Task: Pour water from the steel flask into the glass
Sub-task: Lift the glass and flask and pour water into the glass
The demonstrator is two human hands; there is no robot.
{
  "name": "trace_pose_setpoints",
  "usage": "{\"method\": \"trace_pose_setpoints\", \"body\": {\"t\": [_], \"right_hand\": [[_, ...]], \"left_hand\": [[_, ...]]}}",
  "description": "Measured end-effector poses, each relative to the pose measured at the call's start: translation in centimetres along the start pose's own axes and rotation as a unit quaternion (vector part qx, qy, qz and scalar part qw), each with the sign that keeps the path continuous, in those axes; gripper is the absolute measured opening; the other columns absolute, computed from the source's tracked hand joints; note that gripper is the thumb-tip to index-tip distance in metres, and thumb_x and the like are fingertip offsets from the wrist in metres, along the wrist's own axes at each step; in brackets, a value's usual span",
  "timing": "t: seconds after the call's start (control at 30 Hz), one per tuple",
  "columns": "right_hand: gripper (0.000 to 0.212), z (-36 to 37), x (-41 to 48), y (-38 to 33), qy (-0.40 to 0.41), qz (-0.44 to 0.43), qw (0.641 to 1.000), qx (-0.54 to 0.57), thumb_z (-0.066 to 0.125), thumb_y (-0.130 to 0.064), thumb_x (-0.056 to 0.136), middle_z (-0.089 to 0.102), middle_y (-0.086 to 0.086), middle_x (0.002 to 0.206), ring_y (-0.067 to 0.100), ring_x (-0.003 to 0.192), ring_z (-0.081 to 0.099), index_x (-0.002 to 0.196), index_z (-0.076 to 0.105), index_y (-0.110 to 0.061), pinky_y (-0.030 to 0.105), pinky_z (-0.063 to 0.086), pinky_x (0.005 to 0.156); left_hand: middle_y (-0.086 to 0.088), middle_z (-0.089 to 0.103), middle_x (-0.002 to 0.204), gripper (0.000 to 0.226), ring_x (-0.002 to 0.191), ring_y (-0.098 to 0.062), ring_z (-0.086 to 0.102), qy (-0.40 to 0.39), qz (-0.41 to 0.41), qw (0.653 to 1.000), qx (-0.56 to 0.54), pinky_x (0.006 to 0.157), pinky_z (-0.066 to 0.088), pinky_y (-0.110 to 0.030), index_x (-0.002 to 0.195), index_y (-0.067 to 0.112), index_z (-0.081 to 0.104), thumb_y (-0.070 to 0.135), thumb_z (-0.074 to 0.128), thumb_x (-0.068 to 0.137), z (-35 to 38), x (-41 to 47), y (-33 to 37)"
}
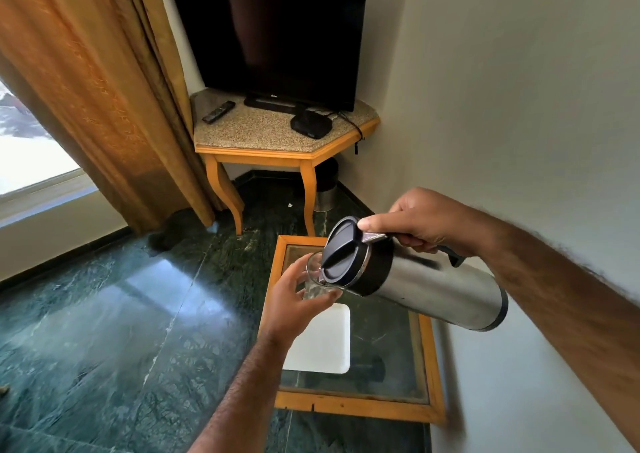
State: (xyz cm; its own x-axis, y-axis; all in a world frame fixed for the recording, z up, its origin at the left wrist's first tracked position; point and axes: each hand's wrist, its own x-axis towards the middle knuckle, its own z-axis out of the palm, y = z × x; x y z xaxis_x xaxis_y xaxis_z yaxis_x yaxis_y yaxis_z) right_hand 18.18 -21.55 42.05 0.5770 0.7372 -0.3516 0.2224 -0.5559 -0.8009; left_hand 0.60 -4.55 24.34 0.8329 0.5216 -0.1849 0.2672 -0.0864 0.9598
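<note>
You're in a room corner w/ a dark green marble floor (pixel 104 314) and a plain pale wall (pixel 519 106) on your right; a gold curtain (pixel 86 89) hangs at upper left beside a bright window (pixel 27 147). A black TV (pixel 277 37), screen dark, stands on a wood-framed corner table (pixel 249 130) w/ a speckled stone top, a remote (pixel 219 111) near its left edge and a small black box (pixel 311 124) w/ a cable on its right side. Below you sits a low glass-topped table (pixel 429 414) in a wood frame, set against the wall, w/ a white rectangular tray (pixel 325 341) lying on it. Above that table your right hand (pixel 422 224) is wrapped tight on the handle of the steel flask (pixel 433 290), thumb pressing the lever at the black lid; the flask is tipped well over, lid end down-left, base up-right. Its spout meets the rim of the glass (pixel 313 276), which your left hand (pixel 298 300) grips from the near side, fingers curled round it, held in the air over the tray's far end. Clear water shows in the glass; can't tell how full.
</note>
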Motion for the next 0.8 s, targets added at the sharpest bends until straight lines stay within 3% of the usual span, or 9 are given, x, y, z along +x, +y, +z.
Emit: {"method": "trace_pose_setpoints", "body": {"t": [0.2,0.4,0.63,0.8], "right_hand": [[0.063,-0.2,0.4,-2.1,0.012,0.015,0.999,-0.030,0.078,-0.059,0.082,0.045,-0.005,0.042,0.010,0.035,0.036,0.038,0.054,-0.021,0.022,0.032,0.040],[0.064,-0.3,0.3,-4.2,0.004,0.038,0.997,-0.067,0.079,-0.057,0.084,0.045,-0.006,0.040,0.009,0.033,0.036,0.039,0.054,-0.020,0.019,0.032,0.038],[0.058,0.0,0.1,-6.0,-0.002,0.043,0.992,-0.119,0.079,-0.056,0.084,0.045,-0.004,0.041,0.012,0.035,0.036,0.049,0.055,-0.016,0.022,0.031,0.040],[0.058,0.3,0.5,-6.9,0.002,0.052,0.988,-0.144,0.079,-0.060,0.080,0.048,-0.003,0.043,0.014,0.036,0.039,0.049,0.057,-0.016,0.024,0.033,0.043]], "left_hand": [[-0.001,0.074,0.131,0.072,0.128,-0.025,0.069,0.002,-0.016,1.000,-0.022,0.106,0.061,-0.058,0.142,0.022,0.065,0.010,0.094,0.078,0.2,-0.5,-0.1],[0.002,0.074,0.130,0.071,0.127,-0.024,0.070,0.009,-0.007,0.999,-0.035,0.105,0.061,-0.059,0.136,0.037,0.066,0.023,0.095,0.072,0.3,-1.1,0.7],[0.026,0.073,0.121,0.068,0.127,-0.010,0.066,0.010,-0.006,1.000,-0.022,0.108,0.061,-0.053,0.116,0.066,0.061,0.031,0.095,0.068,0.3,-1.8,1.6],[0.018,0.069,0.127,0.071,0.130,-0.025,0.067,0.015,-0.012,0.999,-0.026,0.105,0.062,-0.054,0.107,0.079,0.059,0.034,0.094,0.065,0.1,-2.5,2.0]]}}
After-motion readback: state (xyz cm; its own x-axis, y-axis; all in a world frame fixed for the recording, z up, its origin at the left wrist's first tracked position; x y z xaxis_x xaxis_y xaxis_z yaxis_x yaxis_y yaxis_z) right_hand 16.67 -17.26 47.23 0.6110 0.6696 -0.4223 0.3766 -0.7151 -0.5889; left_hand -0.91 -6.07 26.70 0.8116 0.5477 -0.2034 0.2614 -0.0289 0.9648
